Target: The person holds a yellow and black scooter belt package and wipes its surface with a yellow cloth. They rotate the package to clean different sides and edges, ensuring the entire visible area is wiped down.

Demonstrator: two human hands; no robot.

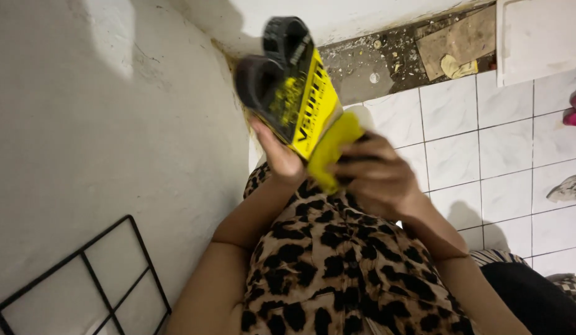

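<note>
Holding up a yellow-and-black plastic power tool [294, 87] near the white wall: left hand [279, 155] cupping its underside, right hand [378, 177] fingers wrapping its yellow handle. Gripping done; nothing being worked on yet.

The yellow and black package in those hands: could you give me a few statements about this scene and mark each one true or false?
1. Both hands are on the package. True: the left hand grips its lower edge, the right hand its yellow end.
2. The floor is dark wood. False: it is white tile.
3. A black wire grid leans at the lower left. True.
4. The person wears a plain blue top. False: the top has a leopard print.
5. The strip along the far wall is bare and littered with debris. True.
</note>
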